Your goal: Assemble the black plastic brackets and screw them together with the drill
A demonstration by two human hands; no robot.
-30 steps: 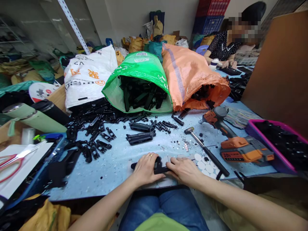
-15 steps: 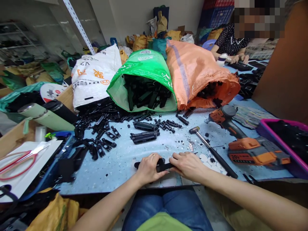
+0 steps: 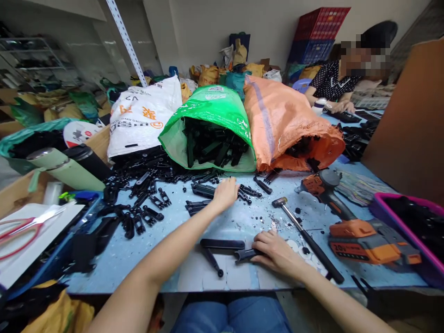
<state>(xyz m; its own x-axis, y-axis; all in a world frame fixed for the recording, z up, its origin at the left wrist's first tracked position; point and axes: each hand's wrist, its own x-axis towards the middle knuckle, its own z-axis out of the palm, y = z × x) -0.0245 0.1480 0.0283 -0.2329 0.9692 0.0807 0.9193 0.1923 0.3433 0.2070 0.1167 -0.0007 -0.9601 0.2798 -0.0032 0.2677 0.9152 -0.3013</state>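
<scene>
My left hand (image 3: pixel 226 193) reaches far over the light blue table (image 3: pixel 163 240) and lies on a small stack of long black plastic bars (image 3: pixel 203 190); its fingers rest on them without a clear grip. My right hand (image 3: pixel 271 250) stays near the front edge, fingers closed on a short black plastic part (image 3: pixel 244 255). Just left of it lies a long black bar (image 3: pixel 222 243) with a thin black arm (image 3: pixel 212 259) sticking out toward me, on white sheets.
Open white (image 3: pixel 142 115), green (image 3: pixel 208 106) and orange (image 3: pixel 287 120) sacks spill black parts at the back. A hammer (image 3: pixel 305 240), an orange drill (image 3: pixel 350 226) and a magenta tray (image 3: pixel 388 203) lie right. Scissors (image 3: pixel 21 229) and bottles sit left. Another person (image 3: pixel 333 81) works far right.
My left hand has let go of the black piece at the front and stretched forward to the bars mid-table. The right hand stays on the piece, which now lies apart in two pieces.
</scene>
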